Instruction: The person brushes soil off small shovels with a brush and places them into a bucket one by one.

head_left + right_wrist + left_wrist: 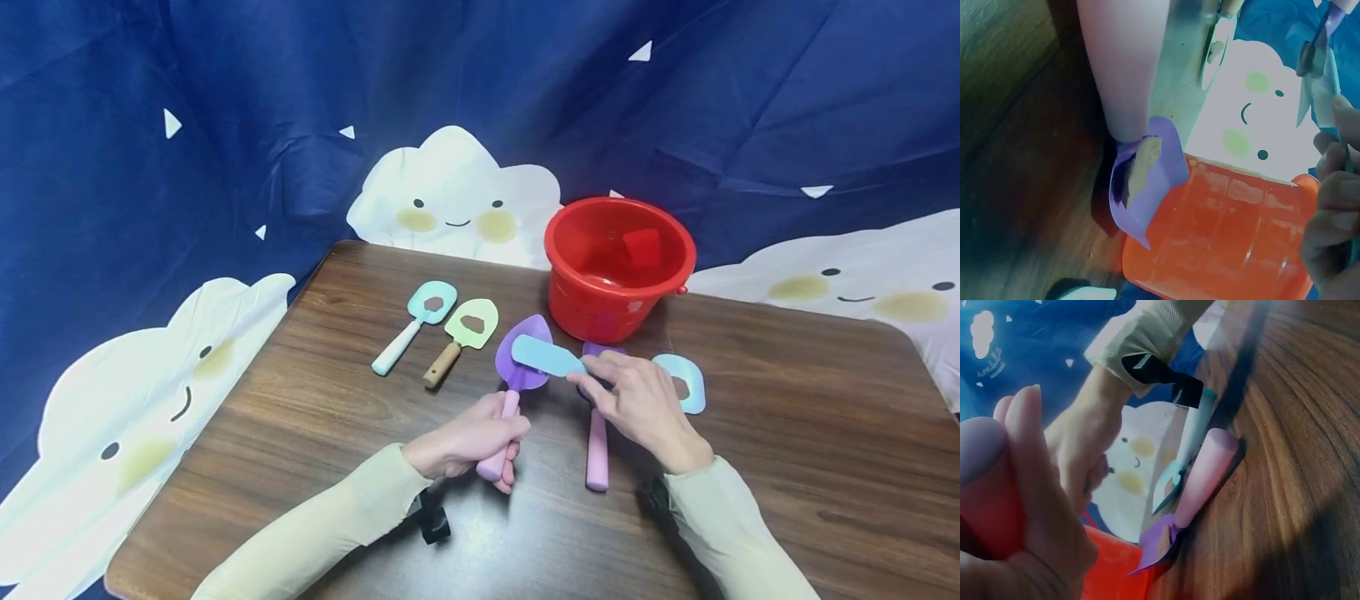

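Note:
My left hand [472, 437] grips the pink handle of a toy shovel [534, 327] with a purple blade, raised above the table. A flat light blue scraper [551, 357] is pinched in my right hand [637, 400], its end lying across the purple blade in the head view. In the right wrist view a small brown piece [1312, 59] shows where shovel and scraper meet. Below my right hand a second purple shovel [597, 454] lies on the table, with a tan irregular patch [1142, 164] on its blade. My right hand partly hides it.
A red bucket [570, 292] stands behind the shovels. To the left lie a turquoise shovel [401, 346] and a green shovel [483, 312] with a wooden handle. A light blue shovel [695, 387] lies right of my right hand. Brown patches show on these blades.

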A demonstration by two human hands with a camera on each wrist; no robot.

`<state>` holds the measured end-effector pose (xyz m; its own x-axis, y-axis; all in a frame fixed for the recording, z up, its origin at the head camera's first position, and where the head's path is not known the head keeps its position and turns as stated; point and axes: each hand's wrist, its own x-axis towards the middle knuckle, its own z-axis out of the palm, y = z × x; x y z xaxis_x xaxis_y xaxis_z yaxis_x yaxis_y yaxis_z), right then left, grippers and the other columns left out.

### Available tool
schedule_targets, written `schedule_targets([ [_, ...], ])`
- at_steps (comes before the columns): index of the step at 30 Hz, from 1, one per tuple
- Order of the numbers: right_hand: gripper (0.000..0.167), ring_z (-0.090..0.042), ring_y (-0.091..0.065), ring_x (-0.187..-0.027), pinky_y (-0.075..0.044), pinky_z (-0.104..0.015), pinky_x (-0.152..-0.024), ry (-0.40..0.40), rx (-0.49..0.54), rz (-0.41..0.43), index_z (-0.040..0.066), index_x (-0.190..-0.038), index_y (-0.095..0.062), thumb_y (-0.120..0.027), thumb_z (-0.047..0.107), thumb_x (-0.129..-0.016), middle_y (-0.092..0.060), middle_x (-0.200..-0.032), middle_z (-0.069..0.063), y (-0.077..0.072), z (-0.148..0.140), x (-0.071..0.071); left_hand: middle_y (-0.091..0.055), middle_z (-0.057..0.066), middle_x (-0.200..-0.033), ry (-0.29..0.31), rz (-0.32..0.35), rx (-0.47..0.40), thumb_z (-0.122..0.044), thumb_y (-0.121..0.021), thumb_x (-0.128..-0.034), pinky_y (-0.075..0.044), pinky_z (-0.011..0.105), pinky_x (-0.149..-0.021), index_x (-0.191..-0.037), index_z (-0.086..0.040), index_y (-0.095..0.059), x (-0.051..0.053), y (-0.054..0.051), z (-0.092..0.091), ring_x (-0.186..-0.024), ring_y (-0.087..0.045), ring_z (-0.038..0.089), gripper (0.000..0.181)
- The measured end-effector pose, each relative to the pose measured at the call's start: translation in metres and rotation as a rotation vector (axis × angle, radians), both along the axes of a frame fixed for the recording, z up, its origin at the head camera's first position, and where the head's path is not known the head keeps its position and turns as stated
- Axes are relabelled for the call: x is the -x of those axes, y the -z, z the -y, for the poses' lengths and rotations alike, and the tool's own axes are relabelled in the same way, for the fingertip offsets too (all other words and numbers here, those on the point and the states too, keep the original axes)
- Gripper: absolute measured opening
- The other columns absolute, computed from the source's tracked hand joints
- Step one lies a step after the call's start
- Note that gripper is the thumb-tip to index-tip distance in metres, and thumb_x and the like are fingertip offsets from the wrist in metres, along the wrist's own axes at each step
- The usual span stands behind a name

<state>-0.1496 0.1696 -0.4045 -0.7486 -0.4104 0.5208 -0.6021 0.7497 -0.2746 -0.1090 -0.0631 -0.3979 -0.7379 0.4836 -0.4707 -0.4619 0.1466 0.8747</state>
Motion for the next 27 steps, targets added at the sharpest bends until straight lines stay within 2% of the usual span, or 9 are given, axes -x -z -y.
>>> schedule_targets([
  [2, 0.023, -0.008, -0.046, -0.052, -0.038, -0.023, -0.044, 0.025, 0.032, -0.018, 0.011, -0.094, -0.074, -0.080, 0.024, -0.076, -0.060, -0.066, 0.001, 0.001, -0.001, 0.002, -0.048, 0.005, -0.057, 0.012, 0.030, -0.004, -0.007, -0.046, -0.0837, -0.056, 0.035, -0.042, -0.097, -0.002, -0.039, -0.002, -0.001, 0.001, -0.036, -0.053, 0.014, 0.015],
  [5, 0.028, -0.018, -0.061, -0.061, -0.052, -0.034, -0.054, 0.076, 0.093, -0.011, 0.007, -0.101, -0.074, -0.079, 0.020, -0.077, -0.069, -0.076, -0.005, 0.000, -0.005, 0.005, -0.047, 0.003, -0.057, 0.063, 0.078, -0.032, -0.007, -0.046, -0.0847, -0.056, 0.033, -0.043, -0.096, -0.004, -0.038, -0.006, -0.003, 0.000, -0.037, -0.053, 0.014, 0.014],
  [9, 0.035, -0.027, -0.070, -0.078, -0.058, -0.044, -0.067, 0.112, 0.138, 0.051, 0.004, -0.109, -0.073, -0.078, 0.020, -0.078, -0.074, -0.088, -0.010, -0.003, -0.009, 0.006, -0.046, 0.003, -0.057, 0.087, 0.081, -0.049, -0.006, -0.045, -0.0839, -0.057, 0.036, -0.045, -0.095, -0.007, -0.036, -0.010, -0.003, -0.003, -0.037, -0.054, 0.015, 0.015],
  [13, 0.034, -0.024, -0.067, -0.074, -0.057, -0.041, -0.066, 0.129, 0.163, 0.075, 0.004, -0.111, -0.072, -0.076, 0.021, -0.081, -0.073, -0.087, -0.009, -0.006, -0.008, 0.005, -0.046, 0.003, -0.057, 0.071, 0.062, -0.029, -0.007, -0.046, -0.0839, -0.058, 0.040, -0.047, -0.094, -0.007, -0.036, -0.009, -0.001, -0.002, -0.037, -0.054, 0.016, 0.014],
  [16, 0.033, -0.019, -0.063, -0.069, -0.054, -0.031, -0.063, 0.136, 0.198, 0.043, 0.005, -0.110, -0.072, -0.076, 0.018, -0.080, -0.072, -0.083, -0.006, -0.008, -0.008, 0.004, -0.047, 0.004, -0.057, 0.067, 0.060, -0.025, -0.006, -0.045, -0.0841, -0.058, 0.039, -0.045, -0.092, -0.005, -0.038, -0.008, 0.000, -0.001, -0.037, -0.055, 0.016, 0.011],
  [19, 0.030, -0.013, -0.058, -0.066, -0.049, -0.021, -0.062, 0.074, 0.184, 0.049, 0.009, -0.107, -0.074, -0.078, 0.017, -0.078, -0.069, -0.079, 0.000, -0.012, -0.009, 0.002, -0.047, 0.004, -0.056, 0.059, 0.053, -0.024, -0.006, -0.044, -0.0835, -0.057, 0.036, -0.043, -0.091, -0.004, -0.038, -0.007, 0.002, 0.001, -0.037, -0.055, 0.016, 0.009],
  [22, 0.029, -0.008, -0.058, -0.067, -0.050, -0.020, -0.061, -0.031, 0.107, 0.141, 0.013, -0.105, -0.075, -0.079, 0.020, -0.077, -0.068, -0.079, 0.005, -0.015, -0.010, -0.003, -0.047, 0.004, -0.056, 0.058, 0.047, -0.028, -0.006, -0.044, -0.0835, -0.057, 0.035, -0.044, -0.092, -0.005, -0.038, -0.006, 0.002, 0.002, -0.037, -0.056, 0.016, 0.010],
  [24, 0.031, -0.008, -0.062, -0.073, -0.054, -0.024, -0.066, -0.085, 0.047, 0.249, 0.013, -0.108, -0.074, -0.078, 0.025, -0.079, -0.071, -0.085, 0.006, -0.016, -0.009, -0.006, -0.047, 0.004, -0.057, 0.061, 0.034, -0.032, -0.006, -0.044, -0.0839, -0.057, 0.035, -0.043, -0.092, -0.004, -0.038, -0.006, 0.002, 0.003, -0.037, -0.056, 0.017, 0.011],
  [27, 0.037, -0.015, -0.069, -0.085, -0.059, -0.034, -0.074, -0.111, 0.010, 0.384, 0.009, -0.113, -0.072, -0.075, 0.029, -0.082, -0.075, -0.097, -0.001, -0.014, -0.006, -0.008, -0.048, 0.005, -0.057, 0.068, 0.018, -0.030, -0.005, -0.044, -0.0837, -0.056, 0.036, -0.043, -0.093, -0.003, -0.039, -0.007, 0.002, 0.004, -0.037, -0.056, 0.017, 0.011],
])
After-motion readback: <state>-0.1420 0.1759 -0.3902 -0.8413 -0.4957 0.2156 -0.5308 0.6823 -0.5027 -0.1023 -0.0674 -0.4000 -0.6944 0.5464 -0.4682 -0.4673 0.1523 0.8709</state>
